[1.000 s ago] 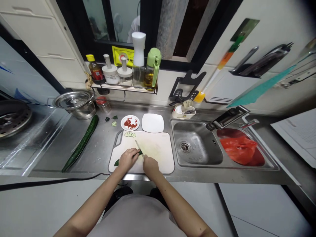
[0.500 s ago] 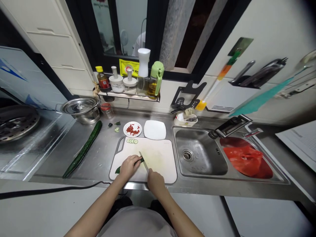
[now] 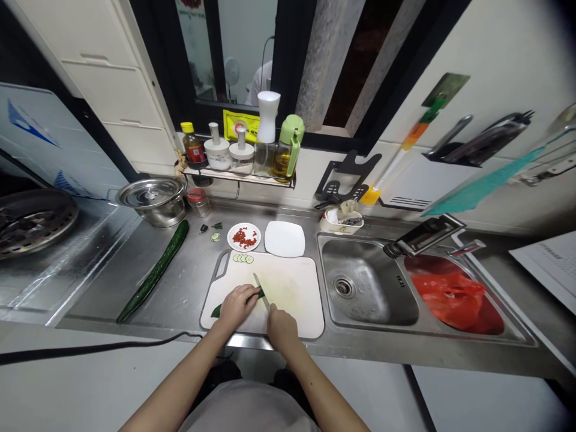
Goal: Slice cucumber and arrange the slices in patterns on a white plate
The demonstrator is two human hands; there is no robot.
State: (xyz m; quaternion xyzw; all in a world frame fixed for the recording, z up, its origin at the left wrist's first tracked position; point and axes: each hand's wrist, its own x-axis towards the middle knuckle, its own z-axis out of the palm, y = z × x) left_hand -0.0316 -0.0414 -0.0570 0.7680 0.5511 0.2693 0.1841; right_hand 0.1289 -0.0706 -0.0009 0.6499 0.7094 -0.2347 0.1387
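Observation:
My left hand is closed over a piece of cucumber on the white cutting board; the hand hides its middle, and dark green ends show on both sides. My right hand grips the handle of a knife, whose blade lies against the cucumber's right end, close to my left fingertips. Several thin cucumber slices lie in a row at the board's upper left. Behind the board stand a white plate with chopped red pieces and a plain white square plate.
A whole cucumber lies on the steel counter at left, near a lidded pot. To the right is a sink with a faucet and a red plastic bag. A seasoning rack hangs behind.
The whole view has shifted slightly. My hands, the knife and the cucumber piece keep almost the same places on the board.

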